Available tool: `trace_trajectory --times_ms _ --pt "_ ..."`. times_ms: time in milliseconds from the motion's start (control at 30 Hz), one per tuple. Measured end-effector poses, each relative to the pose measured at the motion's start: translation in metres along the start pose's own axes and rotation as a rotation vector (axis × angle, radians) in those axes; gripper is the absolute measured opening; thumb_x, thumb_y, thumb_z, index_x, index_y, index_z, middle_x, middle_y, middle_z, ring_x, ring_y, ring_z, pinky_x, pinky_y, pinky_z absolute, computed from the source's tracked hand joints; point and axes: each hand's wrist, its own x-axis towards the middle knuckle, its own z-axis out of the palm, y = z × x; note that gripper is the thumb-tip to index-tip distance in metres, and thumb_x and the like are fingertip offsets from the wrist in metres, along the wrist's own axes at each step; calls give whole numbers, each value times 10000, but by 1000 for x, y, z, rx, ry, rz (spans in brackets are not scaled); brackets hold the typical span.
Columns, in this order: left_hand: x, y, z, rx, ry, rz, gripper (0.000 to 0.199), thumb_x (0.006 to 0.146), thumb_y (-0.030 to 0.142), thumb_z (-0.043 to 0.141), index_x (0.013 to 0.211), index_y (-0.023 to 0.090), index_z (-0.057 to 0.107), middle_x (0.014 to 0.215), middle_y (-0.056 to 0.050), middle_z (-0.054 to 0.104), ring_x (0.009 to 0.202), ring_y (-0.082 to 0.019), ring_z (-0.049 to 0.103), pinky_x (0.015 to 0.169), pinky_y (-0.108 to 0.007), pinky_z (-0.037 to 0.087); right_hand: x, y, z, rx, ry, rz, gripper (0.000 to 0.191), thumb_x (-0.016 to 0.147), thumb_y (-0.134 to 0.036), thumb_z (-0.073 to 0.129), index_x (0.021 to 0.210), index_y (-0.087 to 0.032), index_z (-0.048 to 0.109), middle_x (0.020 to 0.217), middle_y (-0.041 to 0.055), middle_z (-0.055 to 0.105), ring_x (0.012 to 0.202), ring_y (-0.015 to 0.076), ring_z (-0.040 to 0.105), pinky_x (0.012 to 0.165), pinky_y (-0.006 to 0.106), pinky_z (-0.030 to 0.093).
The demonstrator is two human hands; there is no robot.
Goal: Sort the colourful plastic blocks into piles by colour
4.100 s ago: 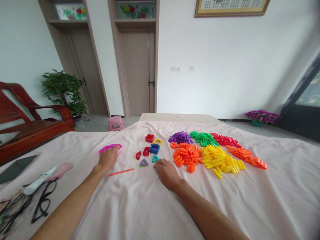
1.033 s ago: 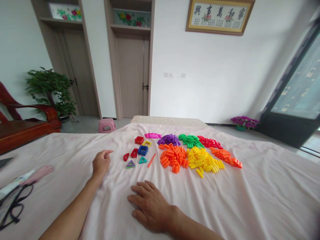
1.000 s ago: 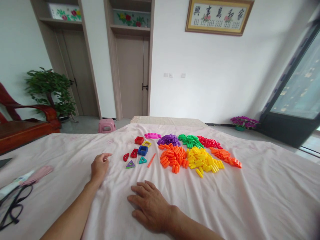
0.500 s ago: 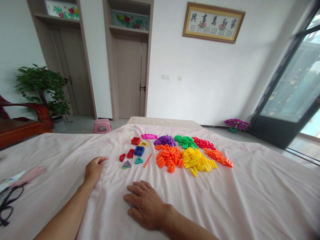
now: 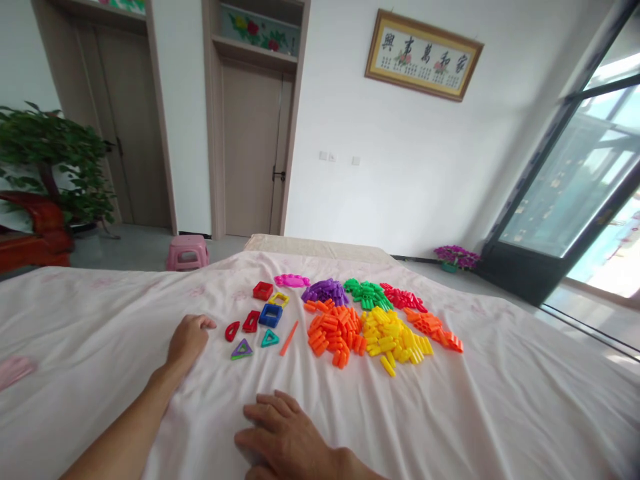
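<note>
My left hand [image 5: 189,341] rests on the bedsheet [image 5: 210,420] with its fingers curled in, and nothing shows in it. Closest to it are a red D-shaped piece [image 5: 231,331] and a purple and green triangle [image 5: 242,349]. My right hand [image 5: 287,430] lies palm down, fingers apart, on bare sheet at the bottom centre. Beyond it are an orange stick [image 5: 289,338], a teal triangle [image 5: 269,338], blue square frames [image 5: 271,315], a yellow frame [image 5: 279,300] and red frames [image 5: 263,290]. Piles of orange pieces [image 5: 334,331] and yellow pieces [image 5: 393,337] lie to the right.
Farther back are purple pieces [image 5: 325,291], green pieces [image 5: 369,294], red pieces [image 5: 403,297] and a pink wavy piece [image 5: 293,281]. More orange pieces [image 5: 434,327] lie at right. A pink stool [image 5: 187,253] and purple flowers [image 5: 457,256] stand beyond the sheet.
The view has tilted and shifted, so the glasses at the lower left are out of sight. Both hands keep nearly the same pose, and the pieces lie as before.
</note>
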Motion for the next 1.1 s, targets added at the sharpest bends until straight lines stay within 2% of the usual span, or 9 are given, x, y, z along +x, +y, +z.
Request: trace_trajectory --times_ms 67,133,200,300,400,533,700,900,1100 --pt "2 -4 5 -11 14 47 377 710 41 442 877 185 749 1079 -86 699 1019 -210 644 900 -280 458 0 9 -16 71 -51 -63 330 946 -438 581 1241 -303 641 1363 32 628 1266 204 556 1104 334 391" --pt "2 -7 7 -34 14 61 356 740 76 438 877 198 743 1080 -73 696 1013 -206 642 897 -282 461 -2 21 -48 130 2 -36 272 935 -343 594 1187 -288 679 1239 21 698 1154 166 624 1022 271 446" --pt "1 -8 6 -59 11 57 337 775 116 437 891 211 739 1086 -59 697 1015 -203 640 890 -282 463 -1 42 -88 99 193 161 281 912 -242 587 1170 -255 697 1132 31 733 1072 166 651 956 269 475" --pt "2 -4 4 -73 -1 41 324 798 156 440 901 230 737 1091 -40 704 1022 -204 642 884 -285 462 10 91 -144 -50 330 445 277 869 -167 565 1072 -224 743 1049 43 753 983 183 675 888 283 483" --pt "6 -1 4 -73 -17 25 318 796 166 444 892 247 736 1096 -25 709 1025 -207 646 879 -290 461 29 146 -172 -235 271 674 289 854 -170 538 1030 -227 760 1022 40 759 933 193 684 788 262 466" --pt "13 -2 6 -71 -46 3 307 797 173 454 890 252 735 1089 -26 714 1005 -212 651 866 -295 463 49 190 -169 -405 73 794 269 824 -253 585 1032 -265 755 1014 24 755 973 220 676 727 258 431" --pt "18 -5 8 -66 -63 -13 307 814 192 445 894 261 733 1098 -16 713 999 -212 649 850 -300 463 57 211 -147 -485 -46 812 287 811 -278 597 1054 -275 751 1038 48 747 989 242 667 730 288 441" --pt "16 -1 6 -58 -69 -26 312 799 181 444 881 265 733 1098 -6 712 997 -210 647 840 -299 462 63 216 -141 -522 -59 825 310 824 -207 566 1061 -271 754 1064 60 744 987 241 671 748 300 453" --pt "14 0 4 -65 -71 -29 317 796 173 437 897 260 725 1115 -9 701 1004 -206 637 855 -306 455 60 203 -149 -415 -30 717 252 798 -248 648 1027 -265 750 1039 24 749 981 214 666 725 267 428"
